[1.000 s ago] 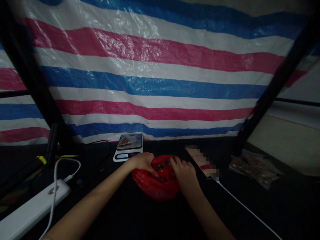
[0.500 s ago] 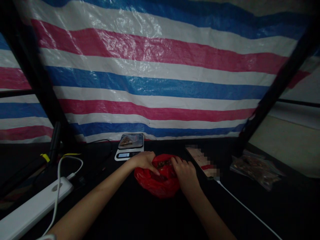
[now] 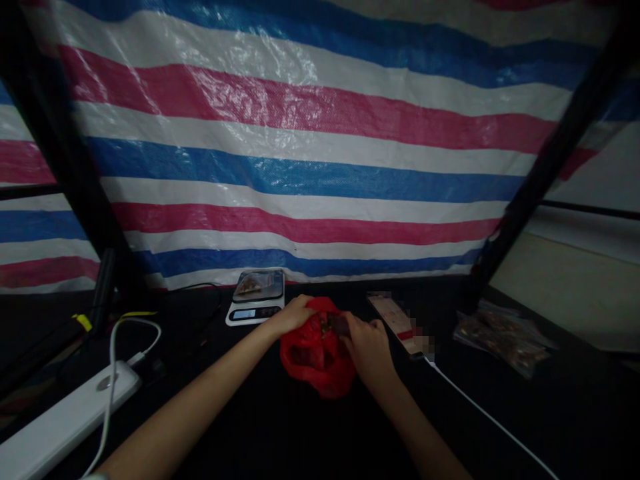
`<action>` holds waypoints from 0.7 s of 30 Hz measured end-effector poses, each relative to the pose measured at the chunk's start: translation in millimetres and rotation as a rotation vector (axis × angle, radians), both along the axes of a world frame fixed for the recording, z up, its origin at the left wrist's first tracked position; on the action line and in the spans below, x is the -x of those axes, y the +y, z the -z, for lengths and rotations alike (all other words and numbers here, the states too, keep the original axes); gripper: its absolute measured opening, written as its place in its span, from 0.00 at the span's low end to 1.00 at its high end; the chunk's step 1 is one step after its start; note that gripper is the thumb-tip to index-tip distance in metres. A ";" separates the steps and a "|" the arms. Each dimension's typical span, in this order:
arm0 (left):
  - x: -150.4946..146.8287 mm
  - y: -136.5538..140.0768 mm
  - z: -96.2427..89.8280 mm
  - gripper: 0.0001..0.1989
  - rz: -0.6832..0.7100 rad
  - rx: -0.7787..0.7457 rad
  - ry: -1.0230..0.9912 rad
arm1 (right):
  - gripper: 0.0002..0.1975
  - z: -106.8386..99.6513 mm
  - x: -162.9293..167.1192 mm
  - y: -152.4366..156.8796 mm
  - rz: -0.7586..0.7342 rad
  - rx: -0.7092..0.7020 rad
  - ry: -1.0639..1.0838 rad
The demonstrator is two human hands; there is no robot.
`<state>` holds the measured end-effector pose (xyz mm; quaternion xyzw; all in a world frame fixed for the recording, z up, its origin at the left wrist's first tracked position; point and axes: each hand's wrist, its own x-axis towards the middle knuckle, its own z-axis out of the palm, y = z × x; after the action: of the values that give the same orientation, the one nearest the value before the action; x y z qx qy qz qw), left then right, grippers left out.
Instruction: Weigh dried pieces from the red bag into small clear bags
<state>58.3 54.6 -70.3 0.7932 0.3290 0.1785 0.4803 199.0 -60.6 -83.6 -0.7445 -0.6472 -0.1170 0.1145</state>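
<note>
A red plastic bag (image 3: pixel 320 380) sits open on the black table in front of me, with small brown and yellowish bits (image 3: pixel 326 324) showing in its mouth. My left hand (image 3: pixel 294 315) is closed on the bag's left rim, the thumb partly hidden by the film. On the other side, my right hand (image 3: pixel 369 341) is closed on a dark brownish flat piece (image 3: pixel 341 325) at the right of the mouth; its kind is too dim to make out. Just beyond my left hand stands a white digital scale (image 3: pixel 255 315), carrying a small clear zip bag (image 3: pixel 256 284) of brown bits.
A phone-like slab (image 3: pixel 395 320), partly blurred out, lies to the right with a white cable (image 3: pixel 490 413). Several filled clear bags (image 3: pixel 505 337) are piled farther right. A white power strip (image 3: pixel 75 413) lies at left. Striped sheeting (image 3: pixel 320 157) hangs behind the table.
The bag's rim has been drawn up and its mouth has narrowed. My right hand has turned, and a dark piece now shows at its fingertips. The view has shifted slightly.
</note>
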 end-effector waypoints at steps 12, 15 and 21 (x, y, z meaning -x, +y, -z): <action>-4.5 -8.8 -2.3 0.10 -0.072 0.361 -0.255 | 0.14 10.8 -16.3 7.5 0.004 0.051 0.358; -1.5 -3.0 2.3 0.10 -0.135 0.271 -0.240 | 0.15 10.0 -18.8 8.9 -0.009 0.059 0.429; 9.5 11.3 15.6 0.20 -0.015 0.123 -0.204 | 0.14 12.1 -25.2 11.3 -0.063 0.034 0.641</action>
<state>48.8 65.9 -85.9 0.7374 0.2944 0.2414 0.5579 224.2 -49.3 -95.7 -0.7250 -0.6028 0.1378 0.3035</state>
